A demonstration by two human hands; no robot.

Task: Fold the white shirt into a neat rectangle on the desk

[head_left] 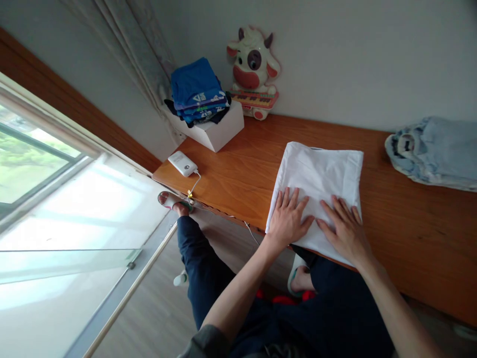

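Both hands, the left hand [288, 219] and the right hand [345, 229], lie flat with fingers spread on a folded white cloth [320, 174], gripping nothing; it rests at the wooden surface's [231, 174] near edge.

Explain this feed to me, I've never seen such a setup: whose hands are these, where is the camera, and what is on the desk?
There is no machine here: a person works with bare hands, and the single camera sits on their head, looking forward and down.

The left hand and right hand both lie flat, fingers spread, on a folded white cloth garment at the near edge of the orange-brown wooden desk. Neither hand grips anything.

Farther back stands a white cardboard box carrying a stack of folded blue clothes, beside a white-and-pink cow-shaped toy keyboard. A small white device with a cable lies at the left corner, and crumpled light-blue denim clothing at the right.
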